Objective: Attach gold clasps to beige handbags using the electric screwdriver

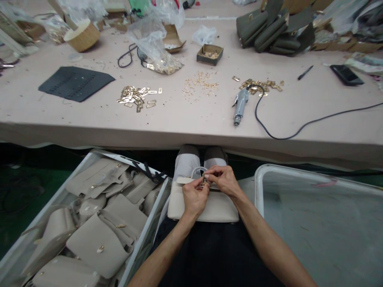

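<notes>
A cream handbag (pixel 215 209) lies across my lap, its handle loop standing up at the far side. My left hand (pixel 195 196) and my right hand (pixel 223 179) meet over its upper part. Between their fingertips is a small gold metal plate (pixel 205 179), pinched from both sides. Both hands are closed on it. My fingers partly cover the plate, so I cannot tell whether it is fixed to the bag.
On the table (pixel 167 115) lie a corded electric screwdriver (pixel 240 105), gold plates (pixel 136 96), scattered small gold pieces (pixel 200 84) and a dark sheet (pixel 74 83). A bin of beige bags (pixel 98 243) stands at my left, a pale bin (pixel 323 227) at my right.
</notes>
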{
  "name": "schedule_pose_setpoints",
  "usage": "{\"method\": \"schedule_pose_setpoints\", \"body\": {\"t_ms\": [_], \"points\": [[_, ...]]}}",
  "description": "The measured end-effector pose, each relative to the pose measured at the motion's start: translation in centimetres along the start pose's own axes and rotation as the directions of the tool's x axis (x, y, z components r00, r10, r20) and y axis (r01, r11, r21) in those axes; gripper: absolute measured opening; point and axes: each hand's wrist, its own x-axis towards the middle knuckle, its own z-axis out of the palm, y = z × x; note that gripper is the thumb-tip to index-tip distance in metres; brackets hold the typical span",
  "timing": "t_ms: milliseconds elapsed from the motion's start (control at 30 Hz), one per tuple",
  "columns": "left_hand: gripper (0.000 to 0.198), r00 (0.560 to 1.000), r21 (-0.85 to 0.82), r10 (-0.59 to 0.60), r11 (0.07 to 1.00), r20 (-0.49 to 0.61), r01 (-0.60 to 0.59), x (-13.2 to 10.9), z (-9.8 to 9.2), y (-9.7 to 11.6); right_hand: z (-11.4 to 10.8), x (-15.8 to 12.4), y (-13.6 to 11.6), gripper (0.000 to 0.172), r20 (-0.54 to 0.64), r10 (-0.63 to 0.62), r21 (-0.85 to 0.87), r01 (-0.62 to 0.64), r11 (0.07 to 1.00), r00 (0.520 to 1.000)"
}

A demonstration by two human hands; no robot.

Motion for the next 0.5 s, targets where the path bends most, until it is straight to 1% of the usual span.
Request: {"method": "schedule_pose_setpoints", "body": {"t_ms": [133, 233, 300, 367, 400, 433, 500], "points": [[0.042, 0.995, -0.115, -0.093, 0.989, 0.034, 0.097, 0.3, -0.1, 0.6, -0.1, 0.0, 0.2, 0.015, 0.020, 0.008, 0.022, -0.009, 1.000, 1.000], [0.041, 0.993, -0.180, -0.105, 0.977, 0.046, 0.111, 0.4, -0.4, 1.2, 0.2, -0.3, 0.1, 0.017, 0.035, 0.010, 0.036, -0.011, 0.999, 0.999], [0.043, 0.992, -0.178, -0.117, 0.976, 0.044, 0.123, 0.4, -0.7, 1.1, 0.5, -0.5, -0.3, 0.015, 0.037, -0.013, -0.001, 0.013, 1.000, 0.999], [0.049, 0.988, -0.157, -0.150, 0.976, 0.034, 0.153, 0.7, -0.9, 0.3, 0.5, -0.4, -1.0, 0.012, 0.050, -0.048, -0.088, 0.052, 0.995, 0.998], [0.052, 0.989, -0.164, -0.143, 0.976, 0.031, 0.147, 0.9, -0.9, -0.2, 0.3, -0.2, -1.5, 0.011, 0.033, -0.085, -0.144, 0.088, 0.986, 0.996], [0.055, 0.990, -0.193, -0.135, 0.972, 0.027, 0.138, 1.3, -0.9, -0.7, -0.1, 0.2, -2.3, 0.013, 0.000, -0.127, -0.203, 0.124, 0.971, 0.992], [0.063, 0.989, -0.268, -0.147, 0.953, -0.004, 0.141, 1.9, -0.6, -1.6, -1.5, 1.4, -4.3, 0.021, -0.129, -0.230, -0.294, 0.184, 0.938, 0.965]]}}
